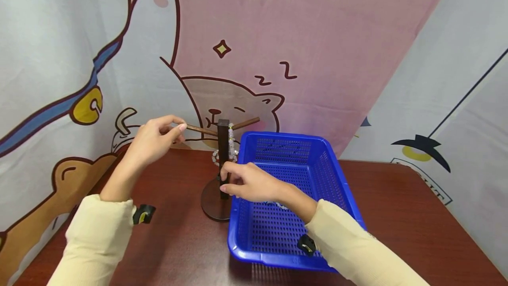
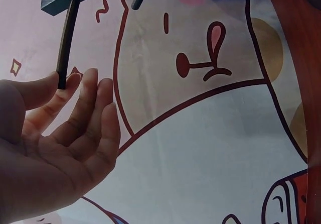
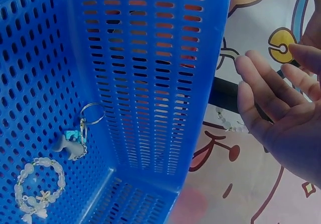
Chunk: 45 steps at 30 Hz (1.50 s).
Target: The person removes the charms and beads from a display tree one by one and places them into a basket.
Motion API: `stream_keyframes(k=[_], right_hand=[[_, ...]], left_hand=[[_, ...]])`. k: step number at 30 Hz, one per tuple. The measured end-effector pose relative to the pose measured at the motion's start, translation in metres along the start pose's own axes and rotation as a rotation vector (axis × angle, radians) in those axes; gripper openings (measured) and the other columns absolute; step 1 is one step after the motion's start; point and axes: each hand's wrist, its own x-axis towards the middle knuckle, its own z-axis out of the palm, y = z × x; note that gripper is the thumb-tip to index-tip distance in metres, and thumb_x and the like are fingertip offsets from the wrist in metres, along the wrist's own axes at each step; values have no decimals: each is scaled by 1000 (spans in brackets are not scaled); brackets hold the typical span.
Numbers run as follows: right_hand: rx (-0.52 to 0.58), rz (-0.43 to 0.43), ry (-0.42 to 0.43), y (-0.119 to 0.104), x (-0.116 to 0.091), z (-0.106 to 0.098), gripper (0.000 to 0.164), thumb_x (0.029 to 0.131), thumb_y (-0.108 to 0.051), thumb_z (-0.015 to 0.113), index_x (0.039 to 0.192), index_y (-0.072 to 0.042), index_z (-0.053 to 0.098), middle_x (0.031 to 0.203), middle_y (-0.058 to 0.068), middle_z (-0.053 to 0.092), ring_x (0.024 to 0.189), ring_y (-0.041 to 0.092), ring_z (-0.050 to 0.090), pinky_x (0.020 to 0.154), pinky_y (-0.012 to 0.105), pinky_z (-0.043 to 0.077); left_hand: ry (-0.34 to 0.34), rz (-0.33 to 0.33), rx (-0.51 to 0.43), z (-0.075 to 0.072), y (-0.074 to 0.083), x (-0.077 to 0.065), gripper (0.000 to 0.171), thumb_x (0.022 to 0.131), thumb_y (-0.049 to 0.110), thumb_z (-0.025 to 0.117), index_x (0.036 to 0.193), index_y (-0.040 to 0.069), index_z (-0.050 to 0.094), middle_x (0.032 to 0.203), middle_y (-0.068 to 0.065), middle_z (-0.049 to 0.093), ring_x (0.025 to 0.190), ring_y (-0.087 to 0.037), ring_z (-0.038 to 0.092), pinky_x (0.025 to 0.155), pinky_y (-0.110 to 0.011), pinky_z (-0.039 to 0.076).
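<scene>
A dark wooden stand [image 1: 224, 144] with a round base and two side pegs rises from the table. My left hand [image 1: 160, 138] pinches the outer end of its left peg [image 2: 69, 38] between thumb and index finger, the other fingers loosely bent. Clear beaded bracelets [image 1: 232, 142] hang at the right peg [image 1: 247, 123], close to the post. In front of the post is my right hand [image 1: 250, 182], fingers loosely curved, with nothing visible in them. The right wrist view shows its fingertips [image 3: 244, 66] overlapping the post [image 3: 224, 94].
Right of the stand, a blue perforated basket [image 1: 345, 189] overlaps the round base. Inside it lie a bead bracelet [image 3: 61, 176] with pale charms and a keychain [image 3: 74, 146] with a metal ring. A cartoon-printed cloth [image 1: 317, 34] backs the reddish-brown table [image 1: 405, 215].
</scene>
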Motion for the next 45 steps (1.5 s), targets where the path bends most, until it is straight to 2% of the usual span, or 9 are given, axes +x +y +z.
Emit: stream_keyframes(k=[6,10,16,23,32,39,45], right_hand=[[46,28,-53,0,-2,-5,12,90,-10,58,100,-7,52,70,7,62,59,20,59,53,21,46],[85,37,-68,-1,-3,-10,16,90,-10,57,105,-4,54,72,9,63,64,22,62,56,22,49],[84,56,-17,-3,-2,-20,13,91,-11,57,101,-3,57,75,10,65,69,25,62,57,25,50],[39,76,96,-5,1,-33,5,90,-12,59,87,-7,59,74,9,65,61,11,60,55,25,49],[-8,146,197,-4,6,-43,8,89,-17,60,90,-9,59,69,0,63,61,15,60,55,27,47],[-1,158,213,-4,11,-44,11,89,-20,61,90,-9,60,68,-3,62,60,12,59,54,27,47],[21,136,206,-6,16,-42,11,90,-20,59,88,-9,60,67,-3,62,64,24,61,54,27,47]], left_hand=[[5,-19,-15,0,-1,1,31,96,33,46,110,9,60,81,-6,65,67,-20,50,58,-33,36],[10,-15,-22,0,-2,0,31,96,33,47,110,9,61,80,-6,64,69,-21,50,58,-33,36],[20,-10,-18,1,-3,0,31,96,33,47,109,9,61,80,-5,65,70,-20,51,59,-33,37],[31,-11,-9,2,-3,-1,29,96,31,47,109,10,61,80,-8,64,66,-20,47,58,-33,36],[31,-1,-6,2,-3,-1,32,96,34,47,110,10,61,81,-6,65,68,-19,50,58,-33,36],[27,-7,6,2,-3,-1,31,96,34,46,110,10,61,81,-6,65,70,-20,51,59,-33,37],[27,2,12,2,-3,0,33,96,34,45,110,9,61,81,-7,65,72,-21,53,59,-33,37]])
